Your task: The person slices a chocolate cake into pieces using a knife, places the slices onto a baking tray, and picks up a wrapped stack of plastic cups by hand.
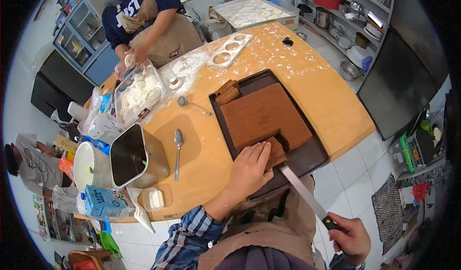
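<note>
A large chocolate sheet cake (pixel 264 111) lies in a dark baking tray (pixel 303 114) near the table's front edge, with a notch cut from its near side. My left hand (pixel 250 168) holds a cut cake piece (pixel 275 153) at that near side, fingers bent over its top. In my right hand (pixel 349 239) is the dark handle of a long knife (pixel 307 193), whose blade tip reaches the near edge of that piece. Cake strips (pixel 227 92) sit in the tray's far left corner.
Left of the tray are a spoon (pixel 178 150), a small strainer (pixel 185 102), a deep metal container (pixel 156 150) and a milk carton (pixel 106 203). Across the table, a person (pixel 153 25) handles dough over a flour-filled tub (pixel 141 94). A white cutter (pixel 229 51) lies on floury wood.
</note>
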Action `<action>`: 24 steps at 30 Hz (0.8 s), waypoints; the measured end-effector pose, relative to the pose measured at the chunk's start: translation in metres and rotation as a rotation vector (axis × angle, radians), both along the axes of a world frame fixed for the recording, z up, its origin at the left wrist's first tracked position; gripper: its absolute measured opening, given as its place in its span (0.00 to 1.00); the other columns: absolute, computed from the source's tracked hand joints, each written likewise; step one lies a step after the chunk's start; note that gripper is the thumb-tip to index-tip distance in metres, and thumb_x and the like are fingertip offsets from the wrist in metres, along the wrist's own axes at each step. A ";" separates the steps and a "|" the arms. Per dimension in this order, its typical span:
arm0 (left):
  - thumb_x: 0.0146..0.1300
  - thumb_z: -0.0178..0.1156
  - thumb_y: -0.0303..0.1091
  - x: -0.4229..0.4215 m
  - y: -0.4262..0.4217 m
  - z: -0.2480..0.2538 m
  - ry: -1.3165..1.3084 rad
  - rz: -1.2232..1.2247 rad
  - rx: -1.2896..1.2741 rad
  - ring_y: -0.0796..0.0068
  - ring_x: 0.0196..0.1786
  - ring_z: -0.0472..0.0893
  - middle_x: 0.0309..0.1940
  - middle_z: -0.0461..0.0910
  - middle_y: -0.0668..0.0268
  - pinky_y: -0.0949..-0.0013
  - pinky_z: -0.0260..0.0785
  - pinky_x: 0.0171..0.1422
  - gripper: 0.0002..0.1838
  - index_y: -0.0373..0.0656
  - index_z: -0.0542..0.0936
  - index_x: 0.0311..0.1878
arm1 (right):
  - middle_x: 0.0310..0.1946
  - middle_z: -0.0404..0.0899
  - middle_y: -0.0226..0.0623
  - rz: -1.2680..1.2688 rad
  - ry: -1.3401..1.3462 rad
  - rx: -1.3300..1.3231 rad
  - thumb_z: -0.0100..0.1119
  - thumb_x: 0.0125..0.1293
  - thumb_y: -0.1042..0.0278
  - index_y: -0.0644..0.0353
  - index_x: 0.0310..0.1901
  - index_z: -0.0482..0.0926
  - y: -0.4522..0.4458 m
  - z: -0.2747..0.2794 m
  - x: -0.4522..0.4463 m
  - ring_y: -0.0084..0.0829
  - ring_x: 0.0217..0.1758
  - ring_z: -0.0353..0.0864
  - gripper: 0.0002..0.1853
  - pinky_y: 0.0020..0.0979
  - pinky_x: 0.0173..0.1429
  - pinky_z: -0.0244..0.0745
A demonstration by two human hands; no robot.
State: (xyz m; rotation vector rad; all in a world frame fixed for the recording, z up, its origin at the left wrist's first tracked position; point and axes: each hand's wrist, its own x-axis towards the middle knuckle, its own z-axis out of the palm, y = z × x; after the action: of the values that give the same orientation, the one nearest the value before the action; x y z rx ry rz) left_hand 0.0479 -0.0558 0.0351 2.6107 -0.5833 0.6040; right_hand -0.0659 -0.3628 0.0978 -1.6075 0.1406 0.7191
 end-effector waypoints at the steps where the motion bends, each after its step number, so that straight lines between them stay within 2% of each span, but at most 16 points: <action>1: 0.39 0.69 0.31 0.000 0.002 0.000 0.025 0.007 -0.040 0.52 0.50 0.77 0.47 0.77 0.50 0.59 0.72 0.53 0.35 0.33 0.71 0.55 | 0.20 0.77 0.38 0.040 -0.073 -0.081 0.54 0.57 0.85 0.71 0.58 0.70 -0.007 0.006 0.000 0.19 0.12 0.71 0.24 0.21 0.15 0.66; 4: 0.40 0.70 0.31 0.000 0.006 0.000 0.141 0.040 -0.170 0.52 0.48 0.79 0.47 0.77 0.49 0.60 0.74 0.50 0.35 0.33 0.71 0.56 | 0.19 0.78 0.40 -0.039 -0.074 -0.036 0.55 0.54 0.85 0.72 0.57 0.71 -0.033 0.015 -0.015 0.20 0.11 0.71 0.25 0.21 0.14 0.65; 5: 0.41 0.70 0.32 0.000 0.008 0.000 0.207 0.062 -0.217 0.53 0.48 0.79 0.47 0.77 0.49 0.60 0.74 0.49 0.35 0.34 0.71 0.56 | 0.18 0.77 0.44 -0.014 -0.083 -0.060 0.58 0.53 0.80 0.74 0.57 0.71 -0.039 0.019 -0.019 0.22 0.09 0.70 0.26 0.21 0.12 0.63; 8: 0.46 0.69 0.32 -0.001 0.013 0.014 0.435 0.086 -0.350 0.57 0.48 0.80 0.48 0.77 0.51 0.61 0.75 0.48 0.33 0.33 0.70 0.57 | 0.20 0.71 0.28 0.186 -0.358 -0.091 0.49 0.67 0.70 0.64 0.64 0.66 -0.046 0.027 -0.015 0.16 0.17 0.65 0.24 0.21 0.21 0.61; 9: 0.48 0.68 0.32 -0.002 0.013 0.018 0.515 0.088 -0.392 0.59 0.48 0.80 0.49 0.77 0.51 0.62 0.75 0.47 0.32 0.32 0.70 0.57 | 0.21 0.71 0.27 0.066 -0.307 -0.084 0.52 0.66 0.68 0.66 0.60 0.71 -0.042 0.025 -0.018 0.14 0.19 0.63 0.21 0.18 0.22 0.58; 12: 0.53 0.66 0.31 -0.002 0.020 -0.012 0.616 0.017 -0.894 0.64 0.43 0.81 0.45 0.80 0.57 0.69 0.75 0.46 0.26 0.33 0.72 0.55 | 0.17 0.76 0.47 -0.372 -0.268 0.228 0.60 0.54 0.73 0.74 0.57 0.71 -0.034 -0.012 -0.024 0.23 0.07 0.67 0.27 0.22 0.10 0.60; 13: 0.55 0.65 0.31 -0.001 0.021 -0.010 0.698 -0.016 -1.031 0.66 0.44 0.81 0.46 0.79 0.58 0.69 0.75 0.47 0.25 0.34 0.72 0.56 | 0.17 0.75 0.48 -0.407 -0.255 0.246 0.61 0.54 0.70 0.73 0.58 0.69 -0.031 -0.021 -0.021 0.25 0.06 0.65 0.29 0.23 0.09 0.59; 16: 0.60 0.61 0.30 -0.002 0.032 -0.006 0.913 -0.096 -1.414 0.71 0.47 0.80 0.50 0.78 0.60 0.67 0.76 0.49 0.24 0.35 0.70 0.58 | 0.17 0.75 0.46 -0.441 -0.279 0.375 0.62 0.55 0.69 0.73 0.61 0.66 -0.008 -0.035 -0.004 0.25 0.06 0.65 0.32 0.23 0.09 0.60; 18: 0.62 0.59 0.31 -0.003 0.039 -0.013 1.024 -0.127 -1.633 0.70 0.50 0.80 0.52 0.76 0.58 0.66 0.76 0.51 0.23 0.35 0.68 0.60 | 0.18 0.74 0.44 -0.468 -0.304 0.437 0.61 0.57 0.66 0.72 0.61 0.65 0.012 -0.038 0.006 0.25 0.09 0.67 0.31 0.24 0.12 0.62; 20: 0.64 0.56 0.32 -0.003 0.038 -0.007 1.065 -0.237 -1.742 0.69 0.52 0.79 0.53 0.75 0.58 0.64 0.75 0.54 0.24 0.35 0.66 0.61 | 0.20 0.75 0.43 -0.511 -0.353 0.547 0.60 0.58 0.68 0.71 0.60 0.67 0.031 -0.052 0.014 0.26 0.14 0.71 0.29 0.24 0.17 0.65; 22: 0.64 0.54 0.33 -0.004 0.036 -0.004 1.091 -0.311 -1.816 0.67 0.55 0.78 0.55 0.74 0.57 0.62 0.73 0.57 0.24 0.35 0.65 0.62 | 0.27 0.76 0.42 -0.443 -0.300 0.572 0.57 0.61 0.70 0.70 0.59 0.62 0.050 -0.050 0.027 0.27 0.21 0.74 0.27 0.25 0.25 0.70; 24: 0.64 0.53 0.33 -0.005 0.035 -0.003 1.101 -0.344 -1.856 0.66 0.57 0.76 0.57 0.73 0.57 0.61 0.72 0.60 0.26 0.35 0.63 0.63 | 0.31 0.76 0.41 -0.440 -0.251 0.616 0.56 0.61 0.73 0.68 0.56 0.63 0.068 -0.050 0.035 0.25 0.24 0.75 0.23 0.25 0.26 0.70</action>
State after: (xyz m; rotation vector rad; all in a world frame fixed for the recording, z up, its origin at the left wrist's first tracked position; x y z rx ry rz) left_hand 0.0427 -0.0210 0.0317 0.7140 0.0515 -0.3877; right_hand -0.0309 -0.2949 0.0476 -1.0095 0.0741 0.1808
